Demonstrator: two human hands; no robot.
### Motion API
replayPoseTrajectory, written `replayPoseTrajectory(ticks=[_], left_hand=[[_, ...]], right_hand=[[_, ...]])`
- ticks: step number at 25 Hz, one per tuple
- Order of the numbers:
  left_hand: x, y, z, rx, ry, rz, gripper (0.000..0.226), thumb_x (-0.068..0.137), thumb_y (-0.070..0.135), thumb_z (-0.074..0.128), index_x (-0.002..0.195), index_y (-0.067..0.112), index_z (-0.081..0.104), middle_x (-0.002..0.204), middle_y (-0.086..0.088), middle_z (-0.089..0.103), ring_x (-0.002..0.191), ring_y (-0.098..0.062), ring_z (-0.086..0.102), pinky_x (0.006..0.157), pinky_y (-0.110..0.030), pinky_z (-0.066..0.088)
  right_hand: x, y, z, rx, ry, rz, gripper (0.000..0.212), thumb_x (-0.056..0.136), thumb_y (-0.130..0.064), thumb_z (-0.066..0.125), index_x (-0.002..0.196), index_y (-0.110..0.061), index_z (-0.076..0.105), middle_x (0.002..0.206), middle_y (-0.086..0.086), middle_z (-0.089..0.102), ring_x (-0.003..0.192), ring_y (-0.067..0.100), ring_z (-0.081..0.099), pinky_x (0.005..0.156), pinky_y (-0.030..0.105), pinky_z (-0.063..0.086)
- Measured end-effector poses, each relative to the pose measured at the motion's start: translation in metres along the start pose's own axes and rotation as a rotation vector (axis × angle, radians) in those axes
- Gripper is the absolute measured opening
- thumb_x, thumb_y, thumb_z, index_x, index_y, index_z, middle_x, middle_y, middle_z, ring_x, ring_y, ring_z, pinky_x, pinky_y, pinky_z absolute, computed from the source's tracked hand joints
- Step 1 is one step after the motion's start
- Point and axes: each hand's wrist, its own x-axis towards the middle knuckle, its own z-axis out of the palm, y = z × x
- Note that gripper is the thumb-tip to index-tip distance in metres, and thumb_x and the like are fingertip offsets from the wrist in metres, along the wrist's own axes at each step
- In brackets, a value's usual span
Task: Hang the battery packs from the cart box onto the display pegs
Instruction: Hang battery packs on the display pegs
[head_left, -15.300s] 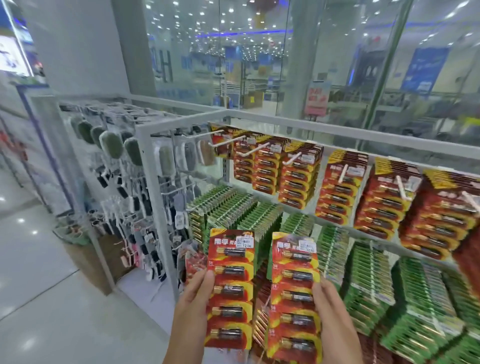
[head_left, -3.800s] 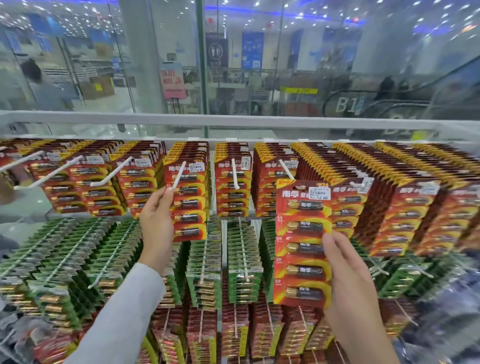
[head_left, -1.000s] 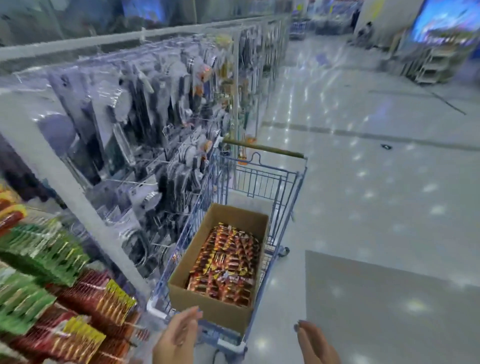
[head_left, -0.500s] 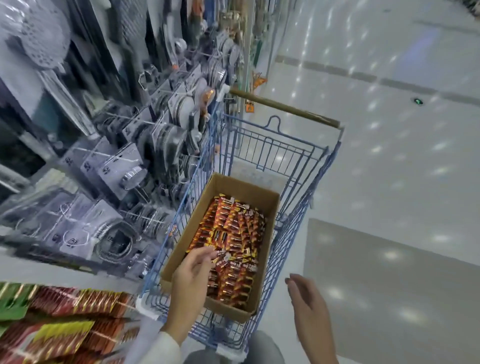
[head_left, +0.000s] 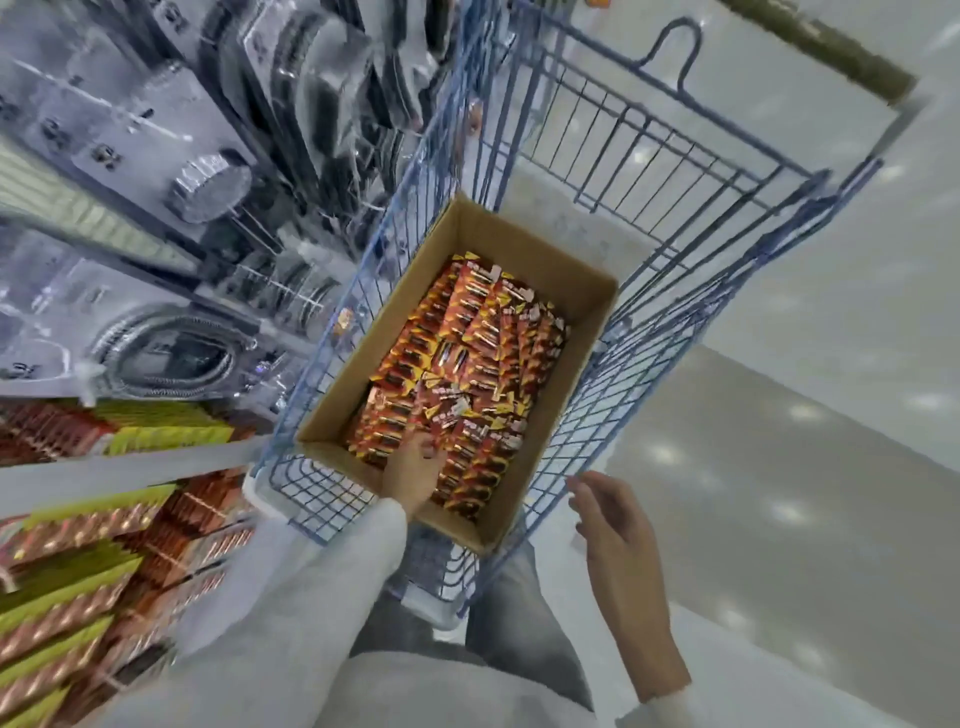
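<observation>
A brown cardboard box (head_left: 566, 384) sits in a blue wire shopping cart (head_left: 675, 291) right below me. It holds several red and yellow battery packs (head_left: 467, 353) lying loosely stacked. My left hand (head_left: 413, 475) reaches over the box's near edge, and its fingertips are down among the nearest packs. Whether they grip a pack is hidden. My right hand (head_left: 618, 535) hovers empty, fingers relaxed, just outside the cart's near right rim. The battery display (head_left: 78, 545) with red and green packs is at the lower left, blurred.
Packaged shower heads and hoses (head_left: 171, 353) hang on the rack along the cart's left side. The cart's handle (head_left: 831, 52) is at the far end. To the right lie a shiny floor and a grey mat (head_left: 779, 493).
I have moved closer and look straight down into the cart. My left hand has gone deeper into the box onto the packs. My right hand has come up beside the cart's rim.
</observation>
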Motion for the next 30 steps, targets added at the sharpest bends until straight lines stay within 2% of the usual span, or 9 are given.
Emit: replayPoseTrajectory(ticks=[3, 6, 8, 12, 16, 19, 22, 25, 30], left_hand=[[0.035, -0.008, 0.033, 0.246, -0.066, -0.079, 0.05, 0.106, 0.024, 0.057, 0.152, 0.008, 0.047, 0.151, -0.016, 0.054, 0.137, -0.036, 0.051, 0.114, -0.042, 0.039], [0.061, -0.013, 0.048, 0.302, -0.143, -0.189, 0.069, 0.106, 0.035, 0.056, 0.164, 0.017, 0.024, 0.166, -0.013, 0.033, 0.15, -0.04, 0.035, 0.123, -0.046, 0.029], [0.074, -0.022, 0.057, 0.243, -0.132, -0.177, 0.075, 0.1, 0.036, 0.066, 0.162, 0.016, 0.029, 0.162, -0.013, 0.04, 0.147, -0.039, 0.039, 0.124, -0.048, 0.03], [0.081, -0.03, 0.064, 0.192, -0.033, -0.188, 0.055, 0.09, 0.031, 0.08, 0.137, 0.014, 0.058, 0.14, -0.009, 0.061, 0.134, -0.036, 0.053, 0.116, -0.051, 0.041], [0.068, -0.021, 0.051, 0.138, 0.017, -0.129, 0.052, 0.09, 0.034, 0.08, 0.135, 0.015, 0.063, 0.137, -0.007, 0.061, 0.132, -0.033, 0.054, 0.111, -0.046, 0.046], [0.038, -0.009, 0.024, -0.003, 0.149, -0.06, 0.052, 0.098, 0.036, 0.07, 0.144, 0.018, 0.055, 0.143, -0.007, 0.058, 0.137, -0.031, 0.051, 0.112, -0.046, 0.046], [-0.01, 0.002, -0.019, -0.409, 0.258, -0.034, 0.046, 0.099, 0.038, 0.068, 0.141, 0.026, 0.056, 0.132, 0.0, 0.067, 0.119, -0.025, 0.068, 0.089, -0.043, 0.062], [-0.061, -0.005, -0.049, -0.663, 0.308, -0.011, 0.033, 0.1, 0.029, 0.068, 0.132, 0.022, 0.062, 0.115, 0.003, 0.076, 0.095, -0.016, 0.078, 0.066, -0.03, 0.064], [-0.106, -0.062, -0.066, -0.749, 0.368, -0.098, 0.04, 0.099, 0.04, 0.067, 0.136, 0.028, 0.063, 0.123, 0.001, 0.075, 0.108, -0.025, 0.075, 0.098, -0.058, 0.057]], right_hand=[[0.01, 0.008, 0.0, -0.033, -0.049, 0.059, 0.013, 0.103, -0.032, 0.057, 0.11, -0.029, 0.067, 0.108, -0.017, 0.072, 0.103, 0.002, 0.067, 0.096, 0.035, 0.055], [0.013, 0.015, 0.005, -0.048, -0.105, 0.124, 0.012, 0.104, -0.029, 0.057, 0.109, -0.029, 0.068, 0.108, -0.016, 0.073, 0.104, 0.002, 0.067, 0.093, 0.029, 0.054], [0.011, 0.015, 0.009, -0.048, -0.132, 0.156, 0.012, 0.104, -0.028, 0.057, 0.109, -0.03, 0.068, 0.108, -0.018, 0.072, 0.104, -0.001, 0.066, 0.09, 0.022, 0.052], [0.014, 0.007, 0.02, -0.025, -0.184, 0.214, 0.014, 0.105, -0.029, 0.055, 0.109, -0.031, 0.067, 0.109, -0.02, 0.07, 0.104, -0.004, 0.064, 0.085, 0.014, 0.049], [0.026, -0.004, 0.028, -0.044, -0.23, 0.172, 0.016, 0.104, -0.028, 0.056, 0.114, -0.027, 0.068, 0.114, -0.015, 0.071, 0.108, 0.0, 0.064, 0.09, 0.014, 0.048], [0.048, -0.009, 0.038, -0.101, -0.252, 0.125, 0.017, 0.103, -0.028, 0.057, 0.118, -0.024, 0.066, 0.114, -0.013, 0.069, 0.103, -0.004, 0.062, 0.08, 0.003, 0.046], [0.089, -0.011, 0.074, -0.201, -0.316, 0.121, 0.025, 0.102, -0.031, 0.06, 0.125, -0.021, 0.062, 0.118, -0.009, 0.065, 0.106, 0.004, 0.061, 0.092, 0.018, 0.048], [0.138, -0.002, 0.127, -0.361, -0.46, 0.137, 0.042, 0.1, -0.027, 0.064, 0.138, -0.012, 0.053, 0.131, 0.0, 0.059, 0.118, 0.016, 0.053, 0.095, 0.026, 0.037], [0.192, 0.049, 0.198, -0.799, -0.517, 0.057, 0.052, 0.093, -0.023, 0.069, 0.135, 0.0, 0.048, 0.128, 0.013, 0.058, 0.125, 0.031, 0.056, 0.106, 0.04, 0.044]])
